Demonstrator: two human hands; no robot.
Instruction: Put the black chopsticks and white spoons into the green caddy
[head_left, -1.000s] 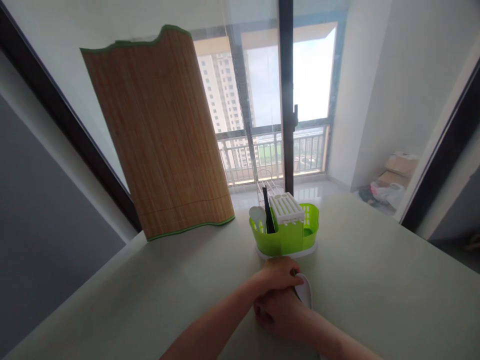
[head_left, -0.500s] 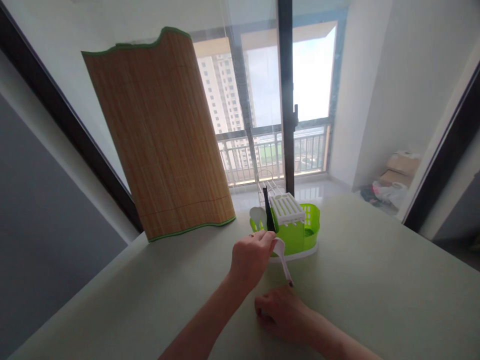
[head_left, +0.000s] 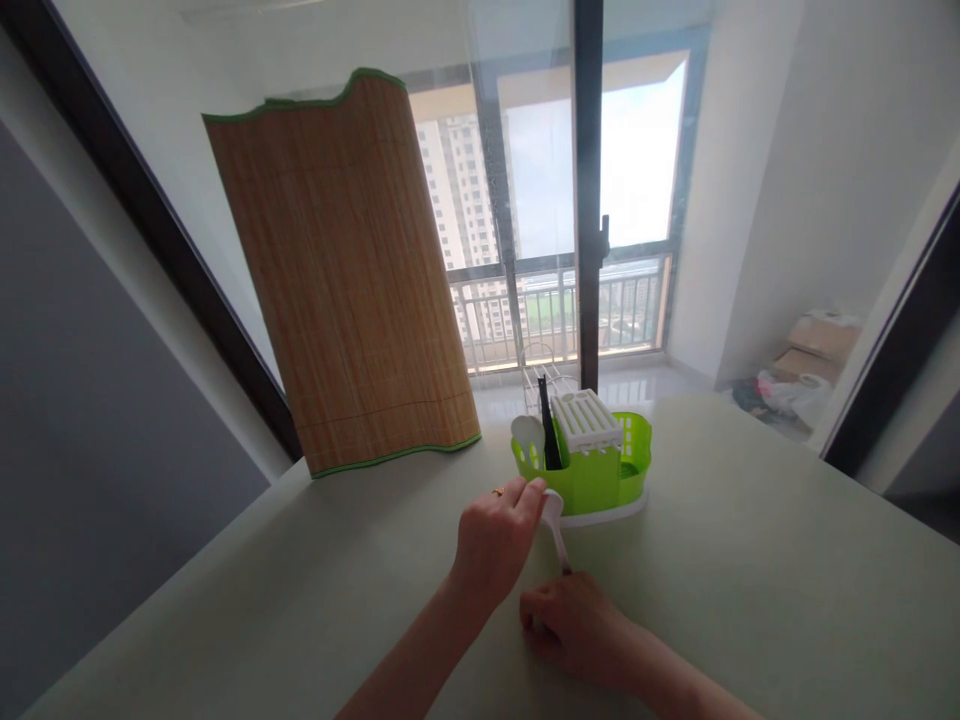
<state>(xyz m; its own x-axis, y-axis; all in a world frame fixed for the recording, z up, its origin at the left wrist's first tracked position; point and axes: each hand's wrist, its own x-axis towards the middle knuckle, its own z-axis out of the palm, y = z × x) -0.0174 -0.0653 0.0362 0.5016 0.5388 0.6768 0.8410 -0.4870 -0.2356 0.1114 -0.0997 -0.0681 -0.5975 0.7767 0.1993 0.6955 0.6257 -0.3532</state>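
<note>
My left hand (head_left: 501, 530) is closed in a pinch on a white spoon (head_left: 556, 527), gripping it by its bowl end. The handle slants down toward my right hand (head_left: 574, 620), and its tip meets the top of that hand's outline; I cannot tell whether they touch. Low over the table, my right hand is curled into a loose fist with nothing visible in it. Just beyond both hands stands a green utensil holder (head_left: 589, 485) on a white base. In its left compartment are a white spoon-like utensil (head_left: 528, 437) and a black utensil (head_left: 549, 425).
A white slatted rack (head_left: 589, 418) tops the holder's middle, and a white wire rack (head_left: 544, 375) shows behind. To the left stands a curved bamboo mat (head_left: 345, 290) with green edging. All rest on a pale table (head_left: 750, 560) before a glass door.
The view has shifted a little, moving the holder and mat rightward in the picture. My left hand and the spoon are slightly lower, drawn back from the holder, with the handle tip closer to my right hand.
</note>
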